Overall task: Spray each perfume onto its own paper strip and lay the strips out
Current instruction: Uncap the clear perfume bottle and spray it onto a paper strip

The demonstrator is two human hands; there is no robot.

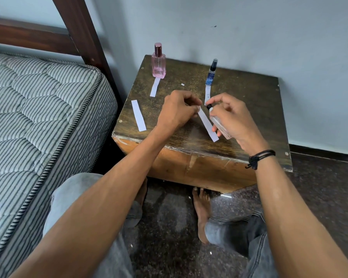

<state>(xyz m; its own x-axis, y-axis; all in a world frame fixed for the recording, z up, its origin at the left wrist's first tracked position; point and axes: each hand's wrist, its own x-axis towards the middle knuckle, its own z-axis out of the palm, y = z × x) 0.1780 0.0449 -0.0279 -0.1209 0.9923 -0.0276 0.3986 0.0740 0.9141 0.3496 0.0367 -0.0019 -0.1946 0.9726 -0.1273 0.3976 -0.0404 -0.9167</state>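
Observation:
My left hand pinches the top end of a white paper strip that slants down to the right over the wooden table. My right hand grips a clear spray bottle with a black nozzle, its nozzle close to the strip's upper end and my index finger on top. A pink perfume bottle stands at the back left with a strip lying in front of it. A slim blue bottle stands at the back with another strip before it. One more strip lies at the table's left.
A striped mattress on a dark wooden bed frame stands close to the table's left. A pale wall runs behind. My knees and bare feet are below the table's front edge on a dark speckled floor.

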